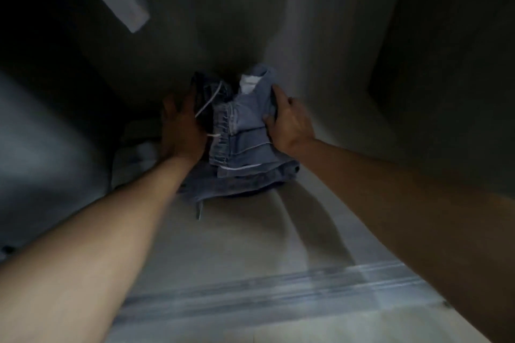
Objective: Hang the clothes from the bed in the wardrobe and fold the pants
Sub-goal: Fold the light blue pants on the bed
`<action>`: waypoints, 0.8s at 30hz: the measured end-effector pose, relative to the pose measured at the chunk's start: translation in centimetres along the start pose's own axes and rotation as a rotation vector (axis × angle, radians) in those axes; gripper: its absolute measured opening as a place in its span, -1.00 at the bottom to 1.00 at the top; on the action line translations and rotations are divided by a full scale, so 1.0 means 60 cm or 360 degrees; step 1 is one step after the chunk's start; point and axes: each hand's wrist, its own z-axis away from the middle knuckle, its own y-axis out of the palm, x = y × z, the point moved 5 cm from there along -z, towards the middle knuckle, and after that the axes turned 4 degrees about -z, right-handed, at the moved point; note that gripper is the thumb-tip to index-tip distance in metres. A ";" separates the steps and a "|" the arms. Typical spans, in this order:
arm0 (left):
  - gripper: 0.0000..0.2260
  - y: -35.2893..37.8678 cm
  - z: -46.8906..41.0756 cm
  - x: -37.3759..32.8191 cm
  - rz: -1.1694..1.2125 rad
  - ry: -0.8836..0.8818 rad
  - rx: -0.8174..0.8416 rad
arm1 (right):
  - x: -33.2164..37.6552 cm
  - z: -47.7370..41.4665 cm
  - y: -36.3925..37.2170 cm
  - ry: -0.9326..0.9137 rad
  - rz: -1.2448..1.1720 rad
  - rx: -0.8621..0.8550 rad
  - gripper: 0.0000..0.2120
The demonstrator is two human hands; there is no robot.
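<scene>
Both bare arms reach far forward, side by side. The left hand [181,122] presses with spread fingers on the left side of the folded jeans [245,142]. The right hand [289,122] grips their right side.

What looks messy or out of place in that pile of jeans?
The stack of folded jeans is untidy: the top pair bunches upward instead of lying flat, a white drawstring dangles loose near the left hand, and a denim strip trails from the bottom.

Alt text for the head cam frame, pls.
Both hands steady a stack of folded jeans on a dim wardrobe shelf: left hand presses its left side, right hand grips its right side. A white drawstring trails from the pile.
</scene>
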 end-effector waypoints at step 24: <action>-0.58 -0.027 0.219 -0.058 -0.0638 0.0180 0.1019 | -0.039 0.268 -0.068 0.0146 0.0999 0.0648 -0.54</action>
